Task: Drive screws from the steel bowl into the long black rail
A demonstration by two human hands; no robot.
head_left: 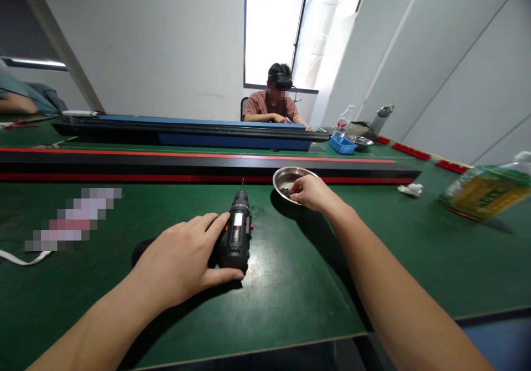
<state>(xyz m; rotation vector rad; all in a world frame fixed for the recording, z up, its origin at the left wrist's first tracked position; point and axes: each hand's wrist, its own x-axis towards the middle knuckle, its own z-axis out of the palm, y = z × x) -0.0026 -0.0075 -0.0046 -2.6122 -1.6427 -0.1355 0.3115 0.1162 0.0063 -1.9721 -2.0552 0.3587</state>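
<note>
A black cordless drill (pixel 236 241) lies on its side on the green table, its bit pointing away from me. My left hand (pixel 186 255) is closed around its grip, thumb at the rear of the body and fingers over the handle. Farther forward and to the right is a shallow round metal bowl (pixel 279 176) with small dark pieces, perhaps screws, in it. My right hand (pixel 310 193) reaches into this bowl with fingertips pinched together among the pieces. Whatever is between those fingers is hidden.
A long black beam with red edges (pixel 199 166) crosses the table just beyond the bowl. Behind it lie a black and blue beam (pixel 232 139) and a blue plastic basket (pixel 342 145). A large yellow jug (pixel 485 191) stands at right. Another person (pixel 274 105) sits opposite.
</note>
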